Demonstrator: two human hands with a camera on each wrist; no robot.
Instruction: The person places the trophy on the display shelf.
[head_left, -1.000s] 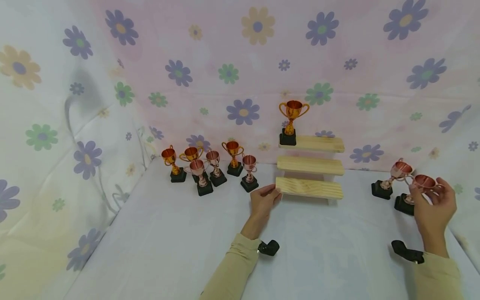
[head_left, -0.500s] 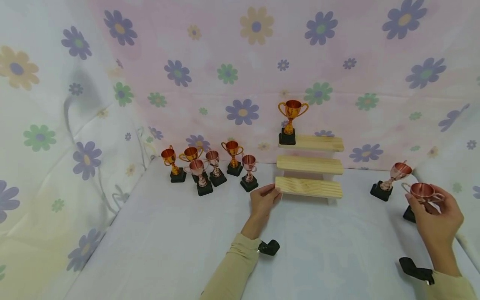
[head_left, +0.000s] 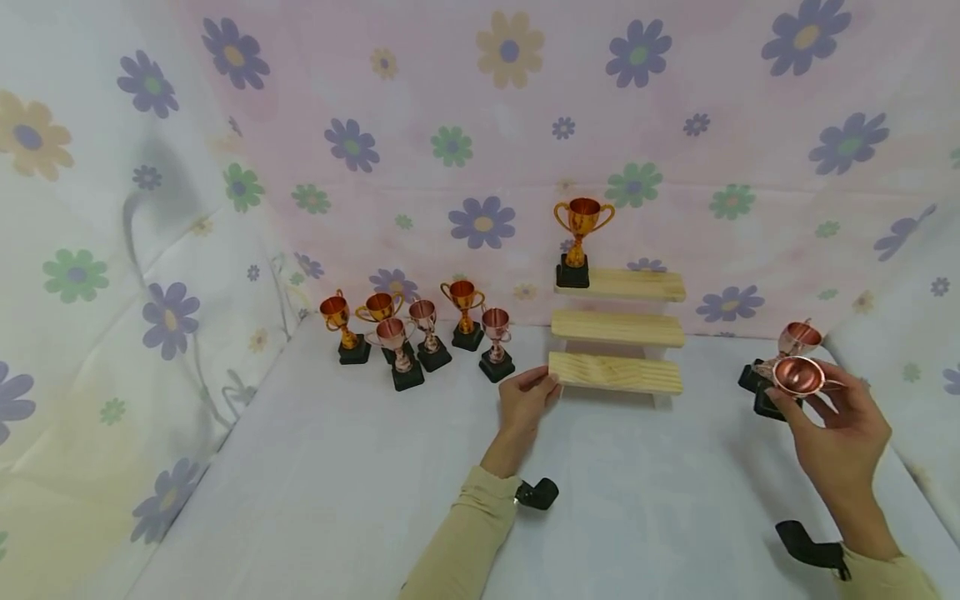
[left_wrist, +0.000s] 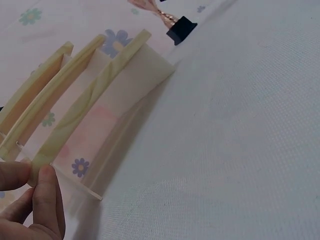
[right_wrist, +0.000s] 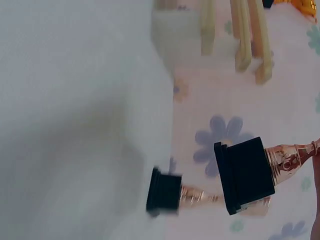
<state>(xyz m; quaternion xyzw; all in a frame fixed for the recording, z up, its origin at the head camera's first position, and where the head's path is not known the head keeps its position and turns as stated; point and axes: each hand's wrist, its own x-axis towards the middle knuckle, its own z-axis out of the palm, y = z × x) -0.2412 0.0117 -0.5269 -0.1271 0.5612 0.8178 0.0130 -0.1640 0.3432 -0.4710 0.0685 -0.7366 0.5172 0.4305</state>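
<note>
Two hands are ours here. Our right hand (head_left: 840, 433) holds a copper trophy (head_left: 795, 377) lifted off the table (head_left: 337, 500), the grip pinched about the cup's rim and handle. Its long axis is tipped well off upright: the cup mouth faces up toward us and the black base (right_wrist: 245, 175) points away and down, toward the far right of the table. In the right wrist view the stem runs level across the picture, base to the left. Just behind it a second copper trophy (head_left: 799, 340) stands near the right wall cloth, its base partly hidden by the held one.

Our left hand (head_left: 527, 400) rests at the left end of the bottom step of the wooden stepped shelf (head_left: 617, 373), thumb and fingertips (left_wrist: 47, 185) pinching that end. A gold trophy (head_left: 582, 237) stands upright at the left end of the top step; the rest of that step and the two lower steps are bare.

Six more trophies (head_left: 420, 342) cluster at the back left, well apart from both hands. Between shelf and held trophy lies open table.
</note>
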